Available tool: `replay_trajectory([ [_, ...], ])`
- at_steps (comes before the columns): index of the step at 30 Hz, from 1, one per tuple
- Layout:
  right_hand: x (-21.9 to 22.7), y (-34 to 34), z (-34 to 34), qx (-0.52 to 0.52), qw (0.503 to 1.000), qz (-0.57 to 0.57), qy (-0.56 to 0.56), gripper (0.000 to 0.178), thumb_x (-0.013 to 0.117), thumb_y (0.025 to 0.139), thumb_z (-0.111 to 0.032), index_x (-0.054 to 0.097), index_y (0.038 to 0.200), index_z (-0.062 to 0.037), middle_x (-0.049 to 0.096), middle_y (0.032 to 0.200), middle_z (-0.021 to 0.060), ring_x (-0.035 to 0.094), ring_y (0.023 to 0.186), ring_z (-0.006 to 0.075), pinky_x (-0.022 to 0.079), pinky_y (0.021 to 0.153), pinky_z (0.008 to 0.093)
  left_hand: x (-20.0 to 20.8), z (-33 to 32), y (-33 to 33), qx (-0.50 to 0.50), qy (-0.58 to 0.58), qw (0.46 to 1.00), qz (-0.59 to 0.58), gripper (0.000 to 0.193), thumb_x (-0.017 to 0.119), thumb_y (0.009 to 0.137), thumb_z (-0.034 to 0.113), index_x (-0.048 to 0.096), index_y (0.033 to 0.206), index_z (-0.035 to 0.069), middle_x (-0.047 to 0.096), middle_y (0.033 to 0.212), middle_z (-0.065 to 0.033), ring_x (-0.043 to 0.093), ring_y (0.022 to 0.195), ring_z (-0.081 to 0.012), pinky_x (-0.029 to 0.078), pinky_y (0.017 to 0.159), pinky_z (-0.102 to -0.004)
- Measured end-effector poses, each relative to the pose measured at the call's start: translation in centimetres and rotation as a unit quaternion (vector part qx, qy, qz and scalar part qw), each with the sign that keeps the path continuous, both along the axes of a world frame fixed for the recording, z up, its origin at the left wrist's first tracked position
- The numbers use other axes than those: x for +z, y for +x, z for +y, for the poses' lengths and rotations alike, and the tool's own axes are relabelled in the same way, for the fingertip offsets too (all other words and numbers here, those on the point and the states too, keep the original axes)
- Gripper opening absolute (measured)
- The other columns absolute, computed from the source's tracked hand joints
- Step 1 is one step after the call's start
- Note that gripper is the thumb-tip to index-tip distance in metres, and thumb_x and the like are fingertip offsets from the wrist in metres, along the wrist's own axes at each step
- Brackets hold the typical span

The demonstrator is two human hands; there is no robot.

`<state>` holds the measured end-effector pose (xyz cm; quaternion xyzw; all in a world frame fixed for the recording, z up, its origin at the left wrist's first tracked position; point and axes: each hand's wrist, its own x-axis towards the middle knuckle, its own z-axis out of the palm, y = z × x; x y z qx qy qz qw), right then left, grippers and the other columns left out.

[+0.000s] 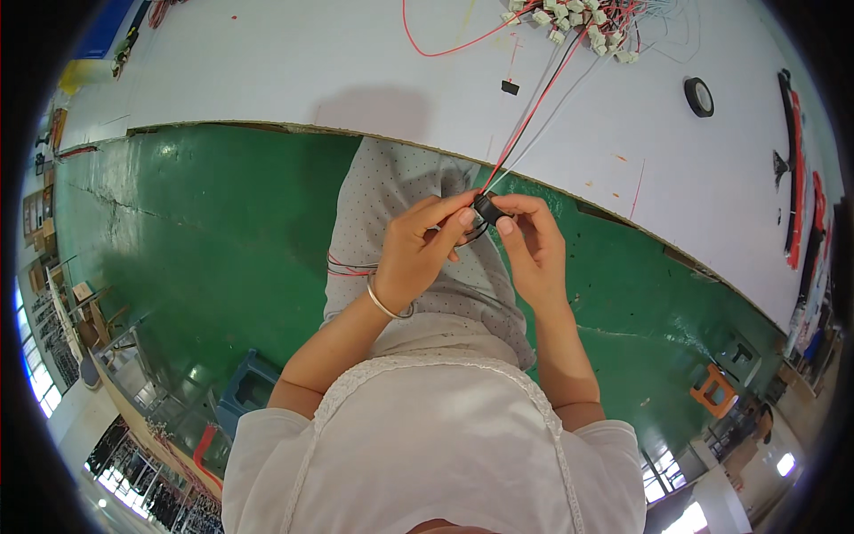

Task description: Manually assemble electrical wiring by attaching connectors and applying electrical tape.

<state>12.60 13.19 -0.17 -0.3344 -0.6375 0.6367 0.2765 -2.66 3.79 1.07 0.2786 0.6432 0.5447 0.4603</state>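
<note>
Just off the table's near edge, both hands meet at a bundle of thin red, black and white wires [531, 116] that runs down from the tabletop. My left hand [425, 233] is closed, thumb and fingers pinching the wires beside a small thick black piece, ring-like in shape [490, 210]. From the other side, my right hand [536, 245] grips that black piece between thumb and fingers. A dark wire loop shows just below it. Whether the wires pass through the piece or around it, I cannot tell. Other red and black wire ends stick out left of my left wrist.
On the white table [267, 62] lies a heap of white connectors [587, 22] with wires. A black tape roll [698, 97] and a small black scrap [510, 87] are nearby. Red and black strips [794, 178] lie at the right edge. An orange stool [714, 391] stands on the green floor.
</note>
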Motion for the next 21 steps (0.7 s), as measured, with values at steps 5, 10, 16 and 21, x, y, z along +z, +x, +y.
replay_trajectory([
  [5,0.6,-0.1,0.0,0.003,1.0,-0.02,0.013,0.02,0.06,0.099,-0.011,0.062,0.116,-0.0007,0.063,0.106,0.0026,0.054,0.094,0.0086,0.043,0.085,0.0246,0.0,0.1,0.0,0.008,0.041,0.996,0.076,0.026,0.065,0.097,0.014,0.07,0.122,0.005,0.064,0.092,-0.0045,0.061,0.075,-0.0083,0.054,0.056,-0.0208],
  [10,1.4,0.0,0.1,0.005,0.998,-0.038,0.047,0.02,0.061,0.099,-0.011,0.063,0.116,-0.0007,0.064,0.105,0.0027,0.054,0.093,0.0087,0.043,0.084,0.0245,-0.4,0.7,0.2,0.032,0.056,0.983,0.171,0.023,0.07,0.091,0.011,0.074,0.113,0.008,0.064,0.079,-0.0062,0.06,0.065,-0.013,0.049,0.055,-0.0256],
  [16,1.4,0.0,0.0,-0.027,0.997,-0.044,0.051,0.02,0.065,0.093,-0.008,0.067,0.113,-0.0035,0.065,0.093,0.0023,0.052,0.079,0.0095,0.044,0.074,0.0246,0.4,1.7,0.3,0.03,0.083,0.951,0.297,0.004,0.07,0.09,0.005,0.071,0.091,0.001,0.066,0.075,-0.0056,0.062,0.064,-0.0096,0.052,0.058,-0.025],
  [21,3.9,-0.6,0.2,-0.026,0.98,-0.175,0.097,0.019,0.07,0.09,-0.01,0.07,0.108,-0.0063,0.064,0.085,-0.0004,0.051,0.076,0.0081,0.04,0.065,0.0245,0.3,1.0,0.6,0.021,0.052,0.976,0.212,0.008,0.067,0.093,0.008,0.068,0.091,0.0,0.067,0.077,-0.0041,0.063,0.065,-0.0081,0.051,0.058,-0.023],
])
